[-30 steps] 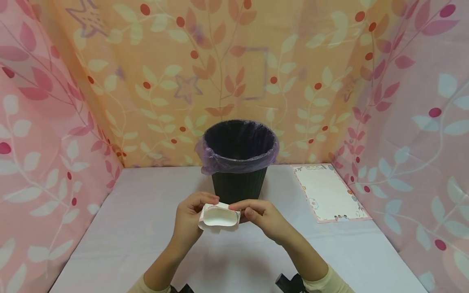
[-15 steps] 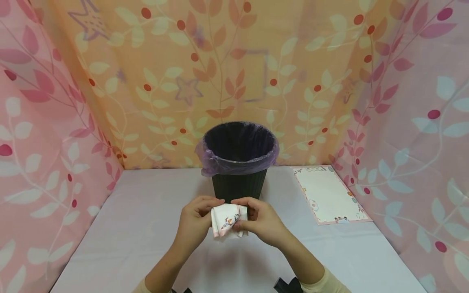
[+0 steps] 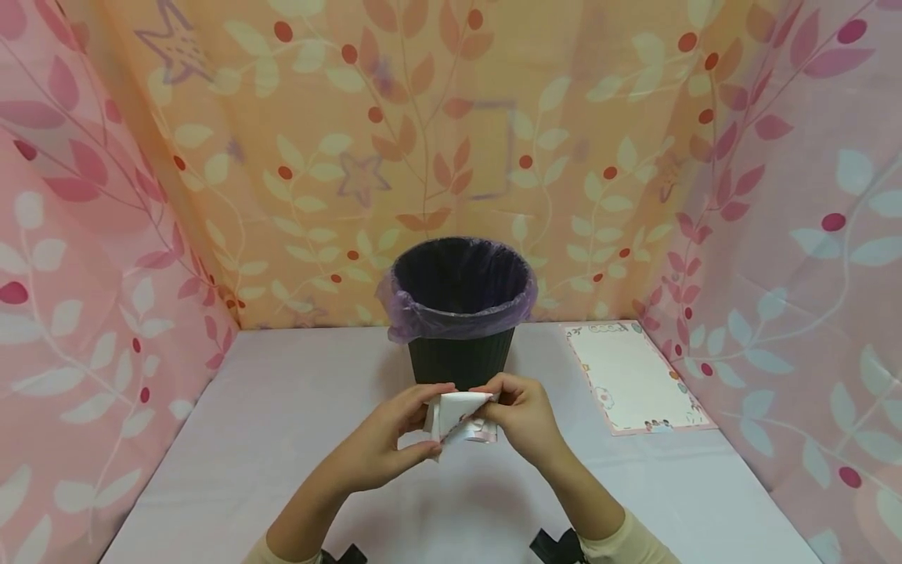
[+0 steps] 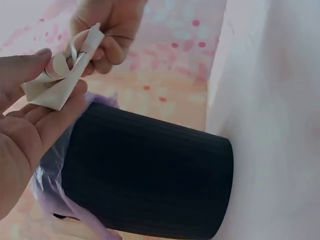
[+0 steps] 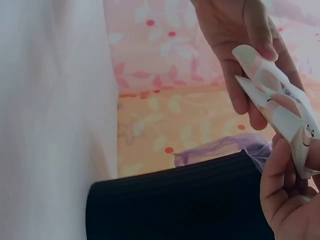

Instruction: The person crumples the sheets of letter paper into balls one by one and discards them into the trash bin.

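A folded piece of white paper [image 3: 456, 410] with a pink edge and small printed figures is held between both hands, just in front of the dark bin. My left hand [image 3: 380, 446] holds its left side, thumb on the near side and fingers behind. My right hand [image 3: 524, 415] pinches the right end with curled fingers. In the left wrist view the folded paper [image 4: 60, 92] looks partly rolled, with loose curved layers. Seen from the right wrist, the paper [image 5: 287, 117] has open loops along one side. Its inner folds are partly hidden by fingers.
A dark ribbed bin [image 3: 461, 360] lined with a purple plastic bag [image 3: 430, 323] stands behind the hands. To its right, a sheet of paper [image 3: 634, 380] with a decorated border lies flat on the white table [image 3: 282, 407]. Patterned cloth [image 3: 296, 219] surrounds the table.
The paper has turned from an open tube end to a printed face, then to a slanted white fold. Both hands have shifted right, and the left thumb has moved lower on the paper.
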